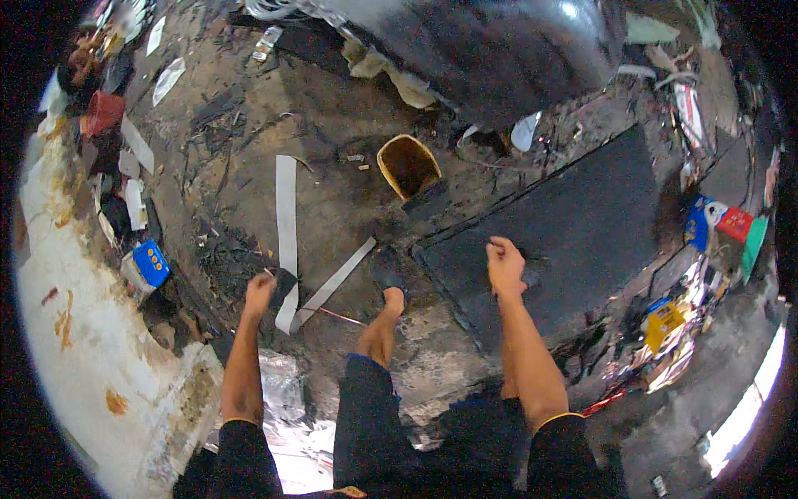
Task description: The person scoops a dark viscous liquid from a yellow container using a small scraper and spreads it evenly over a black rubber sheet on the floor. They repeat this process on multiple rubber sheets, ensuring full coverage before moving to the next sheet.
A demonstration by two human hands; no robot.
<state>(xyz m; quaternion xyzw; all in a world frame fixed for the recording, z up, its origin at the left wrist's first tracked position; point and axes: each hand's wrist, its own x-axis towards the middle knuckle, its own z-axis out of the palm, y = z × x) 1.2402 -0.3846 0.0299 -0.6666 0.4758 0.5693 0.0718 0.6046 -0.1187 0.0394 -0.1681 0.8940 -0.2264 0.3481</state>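
Observation:
My left hand is closed, with its fingers pinched together. A black scrap sticks out from it and covers part of a long pale strip on the ground. A second pale strip slants off from the lower end of the first. Over a large flat black sheet, my right hand hangs with loosely bent fingers, the thumb apart from them. I make out nothing in it. One of my feet is on the ground between the hands.
A cut-open container with a yellowish rim stands beyond the hands. A big dark shiny bulk fills the far side. At left are a stained pale slab and a blue-and-white box. Colourful packages and other litter lie at right.

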